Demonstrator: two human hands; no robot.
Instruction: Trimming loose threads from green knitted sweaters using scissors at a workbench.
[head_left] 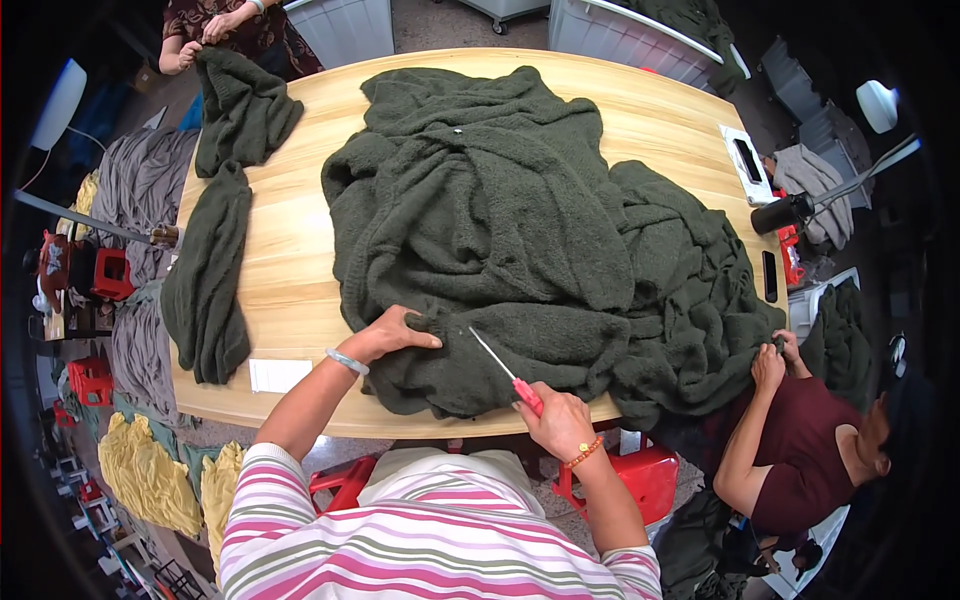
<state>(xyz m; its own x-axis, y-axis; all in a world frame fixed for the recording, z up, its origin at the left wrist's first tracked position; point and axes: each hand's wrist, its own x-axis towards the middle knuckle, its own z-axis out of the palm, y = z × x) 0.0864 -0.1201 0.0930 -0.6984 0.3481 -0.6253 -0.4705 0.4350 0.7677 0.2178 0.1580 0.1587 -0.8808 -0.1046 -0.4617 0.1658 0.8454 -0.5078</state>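
A large heap of dark green knit garments (500,220) covers the middle of the wooden table (290,260). At the heap's near left edge, my left hand (395,335) grips a fold of the knit between thumb and fingers. My right hand (560,420) is closed round the pink-red handle of a tool (492,352) with a thin, straight metal shaft. The shaft points up and left over the near part of the knit, close to my left hand. Whether its tip touches the cloth, I cannot tell.
At the far left a person's hands (210,40) hold a green knit piece (240,110). Another person's hands (775,360) work at the heap's right end. A white paper (280,376), a phone (769,276) and a lamp arm (785,213) are near the edges. Red stools (640,487) stand below.
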